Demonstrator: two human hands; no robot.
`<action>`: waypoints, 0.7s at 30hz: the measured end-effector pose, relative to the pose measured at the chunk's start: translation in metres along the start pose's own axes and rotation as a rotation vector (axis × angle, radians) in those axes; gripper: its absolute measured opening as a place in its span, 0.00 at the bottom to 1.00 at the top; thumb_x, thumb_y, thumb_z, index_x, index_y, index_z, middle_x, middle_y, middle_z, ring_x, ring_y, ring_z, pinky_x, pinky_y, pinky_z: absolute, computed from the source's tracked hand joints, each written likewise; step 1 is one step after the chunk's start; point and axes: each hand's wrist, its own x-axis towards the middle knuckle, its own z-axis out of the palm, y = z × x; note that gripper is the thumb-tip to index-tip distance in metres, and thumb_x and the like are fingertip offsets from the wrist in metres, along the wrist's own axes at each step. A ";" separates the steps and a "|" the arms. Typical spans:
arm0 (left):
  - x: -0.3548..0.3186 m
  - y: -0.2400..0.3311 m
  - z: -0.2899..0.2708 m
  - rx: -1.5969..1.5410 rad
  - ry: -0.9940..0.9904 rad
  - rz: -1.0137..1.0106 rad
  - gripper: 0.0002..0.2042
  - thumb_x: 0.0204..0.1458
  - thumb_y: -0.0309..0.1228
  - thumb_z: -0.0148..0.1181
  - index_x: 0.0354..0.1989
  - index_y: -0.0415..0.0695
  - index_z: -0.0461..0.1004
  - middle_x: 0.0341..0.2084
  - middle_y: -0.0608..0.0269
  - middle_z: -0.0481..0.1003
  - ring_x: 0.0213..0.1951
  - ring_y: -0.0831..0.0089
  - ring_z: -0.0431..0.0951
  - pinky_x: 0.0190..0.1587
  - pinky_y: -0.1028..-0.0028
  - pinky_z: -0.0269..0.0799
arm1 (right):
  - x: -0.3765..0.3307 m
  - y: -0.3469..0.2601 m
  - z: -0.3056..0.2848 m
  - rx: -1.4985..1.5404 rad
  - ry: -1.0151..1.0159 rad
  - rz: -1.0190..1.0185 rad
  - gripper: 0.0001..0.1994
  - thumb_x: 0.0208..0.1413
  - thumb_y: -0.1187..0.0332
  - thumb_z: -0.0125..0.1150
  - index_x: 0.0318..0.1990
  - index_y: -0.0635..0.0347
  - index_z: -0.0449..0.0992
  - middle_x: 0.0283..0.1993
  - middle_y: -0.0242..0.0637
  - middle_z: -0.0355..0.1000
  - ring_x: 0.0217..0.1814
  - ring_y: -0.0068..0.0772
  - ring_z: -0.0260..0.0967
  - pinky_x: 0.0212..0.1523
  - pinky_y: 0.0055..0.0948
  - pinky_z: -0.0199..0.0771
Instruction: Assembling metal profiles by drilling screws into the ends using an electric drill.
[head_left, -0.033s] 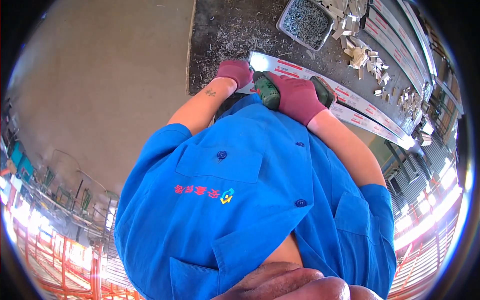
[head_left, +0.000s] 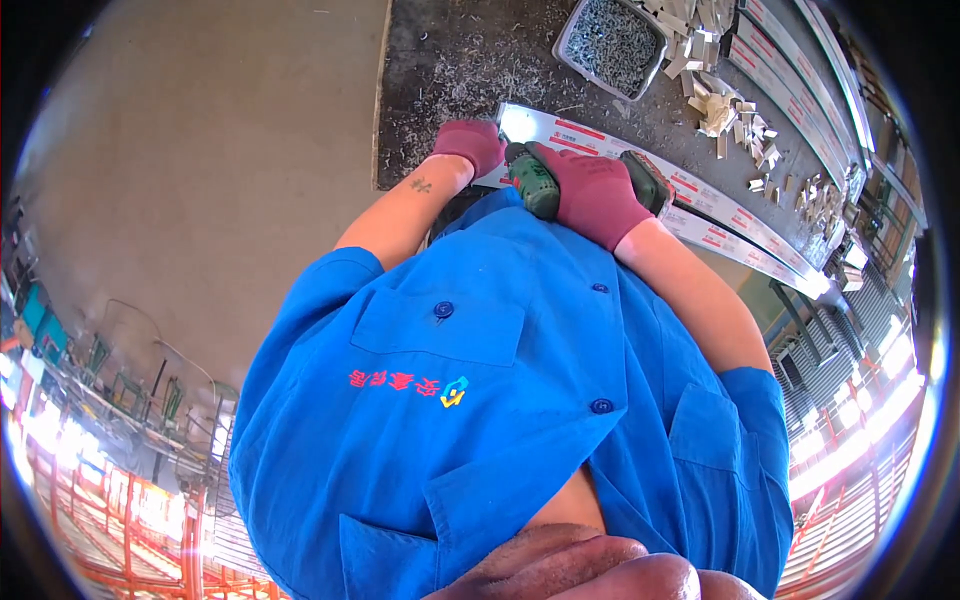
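My right hand (head_left: 598, 192), in a dark red glove, is wrapped round the handle of a green cordless drill (head_left: 533, 182). The drill's nose points toward my left hand, and its base shows beyond the right hand's wrist side. My left hand (head_left: 470, 147), gloved alike, is curled at the left end of a long white metal profile (head_left: 560, 133) with red printed marks. What its fingers pinch is hidden. Below and beside that profile runs a second similar profile (head_left: 745, 250), partly covered by the drill and right hand.
A dark workbench (head_left: 420, 60) strewn with metal shavings lies ahead. On it stands a pale tub (head_left: 655, 75) full of small screws. Many short cut pieces (head_left: 715, 105) are heaped to the right, near more long profiles (head_left: 785, 85). Bare floor (head_left: 220, 120) shows at left.
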 end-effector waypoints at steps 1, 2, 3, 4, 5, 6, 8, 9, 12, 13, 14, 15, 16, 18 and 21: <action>0.000 0.000 0.000 -0.001 -0.005 0.000 0.24 0.65 0.54 0.53 0.50 0.46 0.83 0.50 0.46 0.83 0.53 0.47 0.84 0.56 0.51 0.78 | 0.000 0.000 0.000 -0.024 0.004 -0.006 0.20 0.66 0.55 0.51 0.62 0.46 0.73 0.49 0.45 0.83 0.51 0.51 0.82 0.49 0.52 0.78; 0.001 0.000 0.000 -0.003 -0.009 0.001 0.24 0.65 0.54 0.53 0.50 0.45 0.83 0.50 0.46 0.83 0.53 0.47 0.84 0.56 0.51 0.78 | 0.000 0.000 -0.001 -0.049 0.007 -0.012 0.20 0.66 0.56 0.50 0.63 0.47 0.72 0.48 0.45 0.83 0.50 0.51 0.82 0.48 0.52 0.78; 0.001 0.001 -0.001 -0.003 -0.009 0.002 0.24 0.65 0.54 0.53 0.50 0.45 0.83 0.50 0.46 0.83 0.53 0.47 0.84 0.56 0.51 0.78 | 0.001 0.001 0.000 -0.049 0.008 -0.011 0.20 0.66 0.56 0.50 0.63 0.47 0.72 0.48 0.45 0.83 0.50 0.51 0.82 0.48 0.52 0.78; 0.001 0.001 -0.002 -0.002 -0.021 0.005 0.24 0.64 0.54 0.53 0.50 0.46 0.83 0.50 0.46 0.83 0.53 0.47 0.84 0.56 0.51 0.78 | 0.002 0.002 0.002 -0.059 0.001 -0.019 0.21 0.66 0.56 0.50 0.63 0.46 0.72 0.48 0.45 0.83 0.50 0.51 0.82 0.48 0.51 0.78; 0.000 0.001 -0.004 -0.002 -0.034 0.008 0.24 0.64 0.54 0.53 0.50 0.46 0.83 0.50 0.46 0.83 0.53 0.46 0.84 0.56 0.51 0.78 | 0.003 0.003 0.003 -0.069 -0.007 -0.027 0.21 0.66 0.57 0.50 0.64 0.46 0.72 0.49 0.45 0.83 0.50 0.51 0.82 0.49 0.51 0.78; -0.001 0.002 -0.004 -0.002 -0.034 0.009 0.24 0.64 0.54 0.53 0.50 0.46 0.83 0.50 0.46 0.83 0.53 0.46 0.84 0.56 0.51 0.78 | 0.003 0.004 0.004 -0.069 -0.007 -0.026 0.21 0.66 0.57 0.50 0.64 0.46 0.72 0.49 0.45 0.83 0.50 0.51 0.82 0.49 0.51 0.78; -0.002 0.002 -0.005 -0.003 -0.022 0.010 0.24 0.64 0.54 0.53 0.50 0.46 0.83 0.50 0.46 0.83 0.53 0.46 0.83 0.56 0.51 0.78 | 0.003 0.006 0.005 -0.098 0.056 -0.059 0.22 0.66 0.57 0.50 0.66 0.46 0.71 0.50 0.45 0.83 0.51 0.51 0.82 0.50 0.51 0.78; -0.002 0.001 -0.005 -0.004 -0.022 0.010 0.24 0.64 0.54 0.53 0.50 0.46 0.83 0.50 0.46 0.83 0.53 0.46 0.83 0.56 0.51 0.78 | 0.003 0.006 0.004 -0.098 0.055 -0.060 0.22 0.66 0.57 0.50 0.66 0.46 0.71 0.50 0.45 0.83 0.51 0.51 0.82 0.50 0.51 0.78; 0.000 0.001 -0.004 -0.016 -0.023 0.010 0.24 0.64 0.53 0.53 0.50 0.46 0.83 0.50 0.46 0.83 0.53 0.46 0.83 0.56 0.51 0.78 | 0.004 0.005 0.001 -0.085 0.007 -0.054 0.24 0.66 0.57 0.50 0.68 0.46 0.70 0.50 0.46 0.83 0.52 0.51 0.82 0.51 0.50 0.78; 0.000 0.001 -0.006 -0.013 -0.029 0.011 0.24 0.64 0.53 0.53 0.50 0.46 0.83 0.50 0.46 0.83 0.53 0.46 0.83 0.56 0.51 0.78 | 0.005 0.006 0.003 -0.095 0.014 -0.061 0.24 0.66 0.57 0.50 0.68 0.46 0.70 0.50 0.46 0.83 0.52 0.51 0.82 0.51 0.50 0.78; 0.000 0.001 -0.006 -0.012 -0.034 0.011 0.24 0.64 0.53 0.53 0.50 0.46 0.83 0.51 0.46 0.83 0.53 0.46 0.83 0.56 0.51 0.78 | 0.006 0.007 0.004 -0.105 0.021 -0.069 0.24 0.66 0.57 0.50 0.68 0.46 0.71 0.49 0.46 0.83 0.52 0.51 0.82 0.50 0.50 0.78; 0.000 0.001 -0.007 -0.012 -0.034 0.010 0.24 0.64 0.53 0.53 0.50 0.46 0.83 0.51 0.46 0.83 0.53 0.46 0.83 0.56 0.51 0.78 | 0.006 0.006 0.004 -0.106 0.021 -0.070 0.24 0.66 0.57 0.50 0.68 0.46 0.71 0.49 0.46 0.83 0.52 0.51 0.82 0.50 0.50 0.78; 0.000 0.001 -0.007 -0.016 -0.034 0.007 0.24 0.64 0.53 0.53 0.50 0.46 0.83 0.51 0.46 0.83 0.54 0.46 0.83 0.56 0.51 0.78 | 0.006 0.005 0.003 -0.111 0.025 -0.076 0.23 0.66 0.58 0.50 0.67 0.47 0.71 0.49 0.46 0.83 0.52 0.51 0.82 0.50 0.50 0.78; -0.002 0.001 -0.008 -0.018 -0.032 0.002 0.24 0.64 0.53 0.53 0.51 0.46 0.83 0.51 0.46 0.83 0.54 0.46 0.83 0.56 0.51 0.78 | 0.005 0.002 0.000 -0.116 0.030 -0.083 0.22 0.66 0.58 0.50 0.66 0.47 0.71 0.49 0.45 0.83 0.51 0.51 0.83 0.50 0.50 0.78; -0.003 0.004 -0.010 -0.016 -0.030 0.003 0.24 0.64 0.53 0.53 0.51 0.46 0.83 0.51 0.46 0.83 0.54 0.47 0.83 0.56 0.51 0.78 | 0.006 0.002 -0.002 -0.137 -0.015 -0.071 0.22 0.66 0.58 0.51 0.66 0.48 0.72 0.49 0.46 0.83 0.51 0.51 0.83 0.49 0.51 0.78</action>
